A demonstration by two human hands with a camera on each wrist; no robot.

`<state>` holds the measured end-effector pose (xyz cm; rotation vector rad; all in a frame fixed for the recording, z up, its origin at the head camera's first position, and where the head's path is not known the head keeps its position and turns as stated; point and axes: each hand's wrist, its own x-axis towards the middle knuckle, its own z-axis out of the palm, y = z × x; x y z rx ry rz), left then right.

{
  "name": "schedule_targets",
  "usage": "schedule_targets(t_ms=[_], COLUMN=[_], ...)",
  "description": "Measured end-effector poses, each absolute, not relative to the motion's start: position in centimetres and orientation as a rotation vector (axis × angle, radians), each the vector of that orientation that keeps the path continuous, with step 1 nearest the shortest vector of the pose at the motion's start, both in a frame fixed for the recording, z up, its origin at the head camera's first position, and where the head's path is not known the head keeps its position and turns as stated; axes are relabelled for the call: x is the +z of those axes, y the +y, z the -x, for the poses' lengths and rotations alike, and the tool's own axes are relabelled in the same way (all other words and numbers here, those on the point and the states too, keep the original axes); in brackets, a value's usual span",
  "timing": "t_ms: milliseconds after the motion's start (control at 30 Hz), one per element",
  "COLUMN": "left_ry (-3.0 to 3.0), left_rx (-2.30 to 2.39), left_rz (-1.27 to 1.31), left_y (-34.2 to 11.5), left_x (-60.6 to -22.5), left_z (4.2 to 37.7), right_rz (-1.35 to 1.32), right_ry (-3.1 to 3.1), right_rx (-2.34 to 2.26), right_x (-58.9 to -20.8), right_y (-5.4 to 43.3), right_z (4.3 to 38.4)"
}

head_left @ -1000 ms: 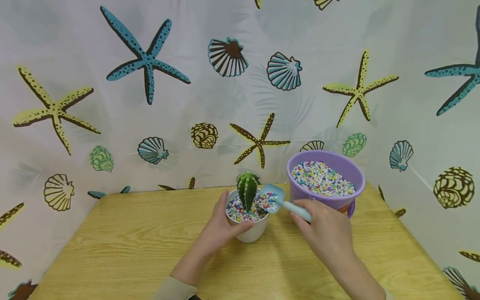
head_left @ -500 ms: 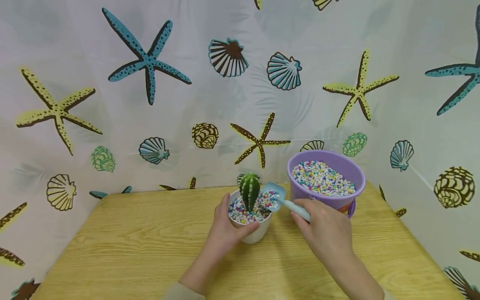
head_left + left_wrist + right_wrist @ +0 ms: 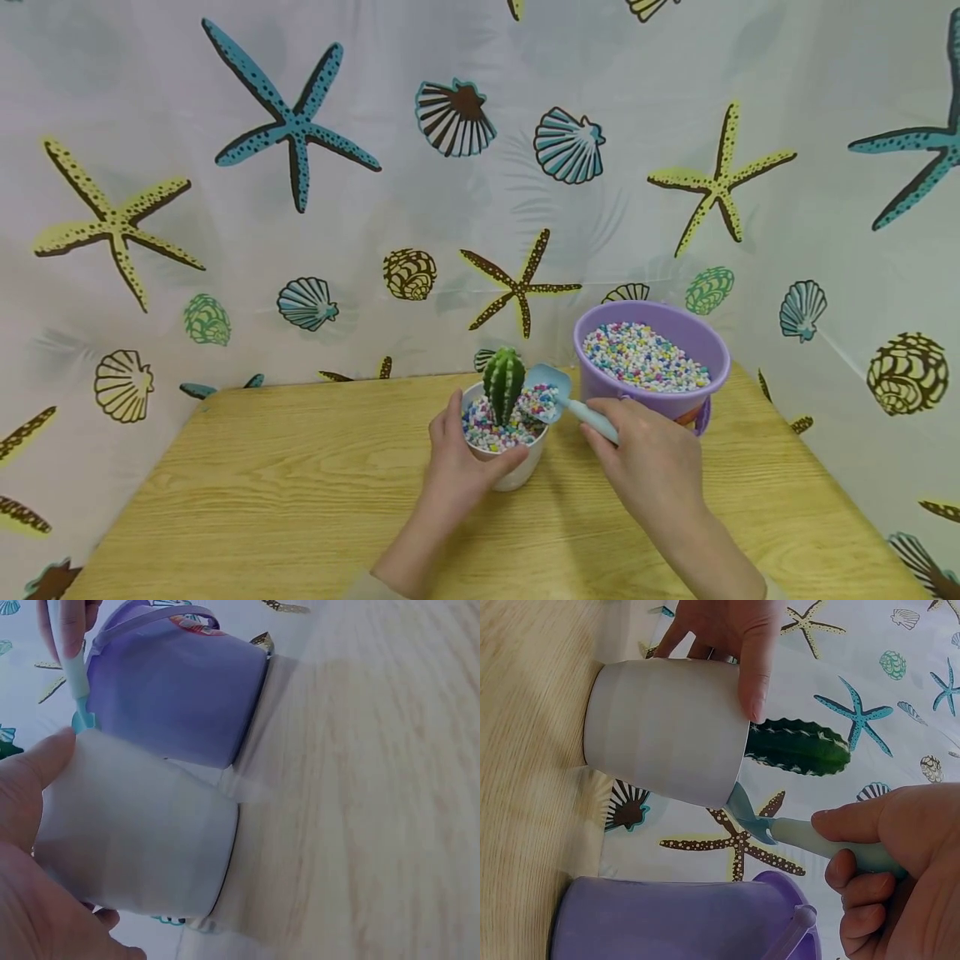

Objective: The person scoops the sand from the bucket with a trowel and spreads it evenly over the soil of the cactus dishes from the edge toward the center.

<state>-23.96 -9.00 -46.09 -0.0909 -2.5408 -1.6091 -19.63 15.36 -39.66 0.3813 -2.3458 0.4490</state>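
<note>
A white pot (image 3: 517, 477) stands on the table, filled with multicoloured pebbles (image 3: 495, 435) around a green cactus (image 3: 504, 385). My left hand (image 3: 457, 475) holds the pot from the left, thumb along the near rim and fingers round the far side. In my right hand (image 3: 652, 462) is the handle of a light blue toy shovel (image 3: 551, 385), gripped between thumb and curled fingers. Its scoop bears several pebbles and overlaps the pot's right rim. The right wrist view shows the shovel (image 3: 750, 817) right at the rim, with the cactus (image 3: 802, 746) beside it.
To the right, behind my right hand, a purple bucket (image 3: 588, 387) holds many more of the small coloured pebbles. Its handle hangs at its side. A white curtain (image 3: 360, 200) printed with starfish and shells rises behind the wooden table (image 3: 300, 467).
The pot with its cactus has shifted a little to the right along with my left hand. My right hand and the shovel stay almost in place, the scoop still loaded.
</note>
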Motion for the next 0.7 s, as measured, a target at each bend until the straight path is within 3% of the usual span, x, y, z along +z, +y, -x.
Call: schedule_targets(t_ms=[300,700], left_ry=[-2.613,-2.527], left_rx=[-1.718,-1.767], left_rz=[0.347,0.292], left_y=[-11.4,-10.8], left_x=[-46.0,-46.3], left_z=[25.6,24.3], right_rz=[-0.391,-0.376], right_ry=[-2.312,-2.29], right_rx=[0.427,0.381], right_x=[-40.0,-40.1], right_y=[15.2,14.5], right_z=[19.4,18.2])
